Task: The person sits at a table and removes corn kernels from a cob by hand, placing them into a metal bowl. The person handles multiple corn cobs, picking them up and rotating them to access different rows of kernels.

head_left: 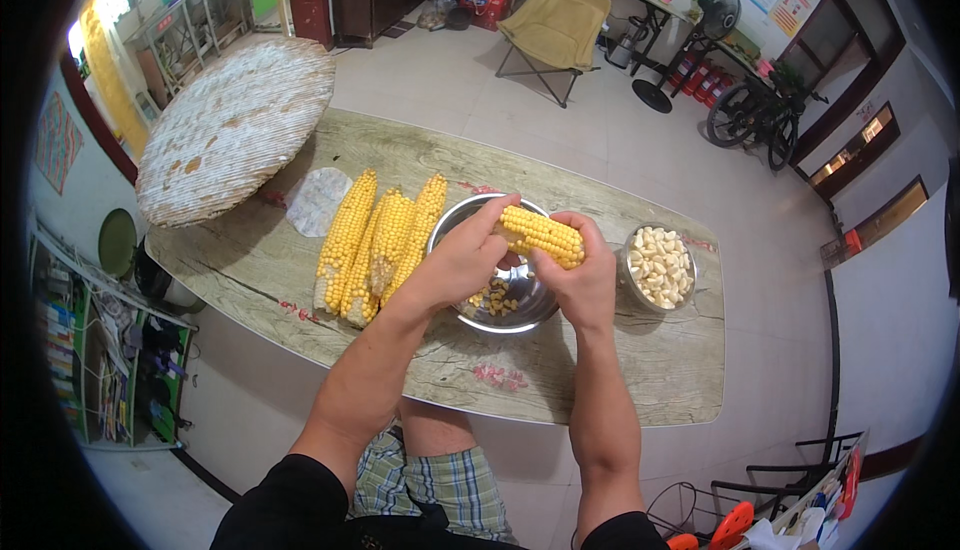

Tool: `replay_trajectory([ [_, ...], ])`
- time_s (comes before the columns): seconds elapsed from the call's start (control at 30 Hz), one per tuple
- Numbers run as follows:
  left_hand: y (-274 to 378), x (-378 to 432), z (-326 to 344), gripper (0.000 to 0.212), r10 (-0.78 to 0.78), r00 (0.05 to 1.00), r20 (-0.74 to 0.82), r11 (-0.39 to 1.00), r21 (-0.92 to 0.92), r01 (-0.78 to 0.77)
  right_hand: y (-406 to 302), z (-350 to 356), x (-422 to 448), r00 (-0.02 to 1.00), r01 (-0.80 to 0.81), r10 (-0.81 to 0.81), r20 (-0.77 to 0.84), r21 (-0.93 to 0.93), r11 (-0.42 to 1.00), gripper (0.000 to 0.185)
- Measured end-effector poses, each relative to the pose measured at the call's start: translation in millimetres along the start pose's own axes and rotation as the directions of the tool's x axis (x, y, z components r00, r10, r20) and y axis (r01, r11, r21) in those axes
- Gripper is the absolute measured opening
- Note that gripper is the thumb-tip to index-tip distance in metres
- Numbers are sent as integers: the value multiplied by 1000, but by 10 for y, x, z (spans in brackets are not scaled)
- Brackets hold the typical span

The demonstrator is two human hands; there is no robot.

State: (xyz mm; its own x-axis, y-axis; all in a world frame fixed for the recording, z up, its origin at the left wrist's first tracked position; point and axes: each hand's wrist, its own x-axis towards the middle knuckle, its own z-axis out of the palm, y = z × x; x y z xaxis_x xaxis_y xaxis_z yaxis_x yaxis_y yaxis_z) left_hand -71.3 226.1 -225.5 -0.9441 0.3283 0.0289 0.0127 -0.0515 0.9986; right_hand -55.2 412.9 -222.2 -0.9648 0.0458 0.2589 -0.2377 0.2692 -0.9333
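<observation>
An ear of yellow corn (546, 235) is held between my two hands above a round stainless steel bowl (517, 326). My left hand (474, 250) grips its left end, where part of the cob shows bare of kernels. My right hand (581, 272) is closed around the right end, its thumb on the kernels. Loose corn kernels (495, 298) lie in the bottom of the bowl. Left of the bowl, several ears of corn (349, 242) lie side by side on the wood-patterned table (525, 370). A bowl of peeled garlic cloves (660, 268) stands right of my right hand.
A large round ridged board (240, 129) rests at the table's left end, beside a pale round piece (319, 201). Beyond the table stand a tan folding chair (559, 21), a black fan (720, 15) and a bicycle (754, 114). A shelf (112, 362) is at the left.
</observation>
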Motion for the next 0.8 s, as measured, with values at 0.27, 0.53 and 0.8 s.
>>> replay_trajectory([
  [0.27, 51, 1, -35, 62, -9, 998, 70, 986, 166, -3, 37, -80, 46, 999, -26, 23, 38, 68, 997, 40],
  [0.53, 30, -20, -18, 55, 111, 992, 67, 948, 291, -126, -61, -129, 43, 996, -51, 45, 80, 72, 996, 39],
  [0.8, -47, 9, -20, 51, 195, 979, 62, 923, 327, -204, -74, -145, 41, 995, -50, 44, 90, 60, 997, 38],
])
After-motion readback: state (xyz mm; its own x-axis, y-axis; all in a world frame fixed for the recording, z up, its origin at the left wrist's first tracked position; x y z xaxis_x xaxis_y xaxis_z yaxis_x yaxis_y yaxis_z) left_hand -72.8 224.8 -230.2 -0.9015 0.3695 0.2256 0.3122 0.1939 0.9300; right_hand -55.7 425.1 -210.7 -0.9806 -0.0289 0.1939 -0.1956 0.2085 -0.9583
